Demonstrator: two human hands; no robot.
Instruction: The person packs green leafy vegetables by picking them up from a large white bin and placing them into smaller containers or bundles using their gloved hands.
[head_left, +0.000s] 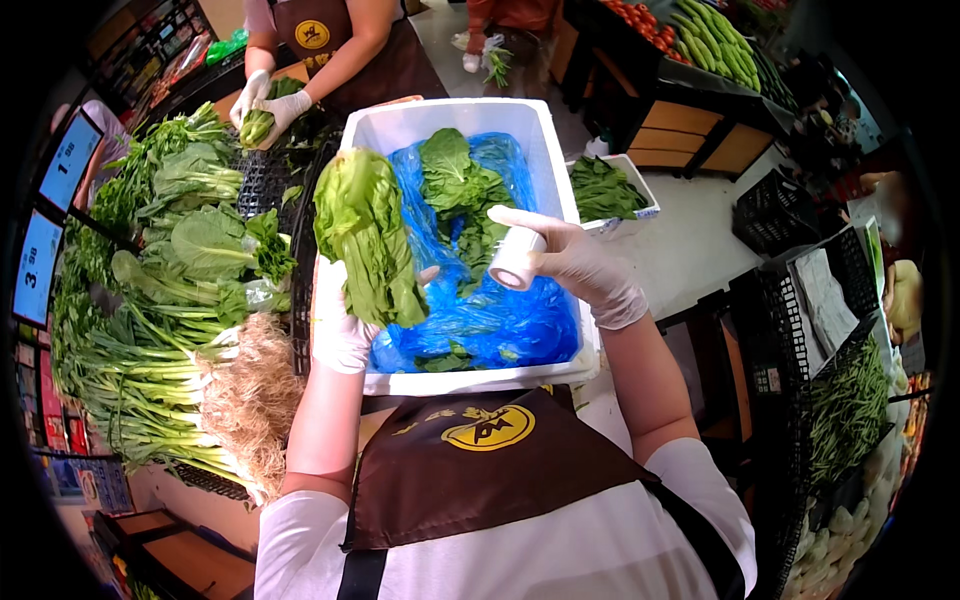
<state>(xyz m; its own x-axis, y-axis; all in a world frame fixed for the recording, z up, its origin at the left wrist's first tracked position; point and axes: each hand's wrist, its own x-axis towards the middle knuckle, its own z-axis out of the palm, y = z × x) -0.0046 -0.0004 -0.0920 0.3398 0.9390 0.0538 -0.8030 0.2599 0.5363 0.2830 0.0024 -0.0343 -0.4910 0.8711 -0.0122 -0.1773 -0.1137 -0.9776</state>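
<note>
Gloved in white, my left hand (345, 330) holds a head of leafy green lettuce (367, 232) over the left wall of a white foam box (480, 381). In my right hand (585, 259), also gloved, is a small white roll of tape (517, 259), its round end facing down toward the box. Blue plastic film (480, 330) lines the inside of the box. Loose leafy greens (461, 180) lie on that film, with a few more leaves near the front wall.
Leeks with roots (247, 405) and bunched greens (210, 240) cover the stand at left. Across it, a co-worker's gloved hands (274, 112) hold a green vegetable. A smaller foam box of leaves (607, 191) stands behind right. Crates with green beans (847, 412) line the right side.
</note>
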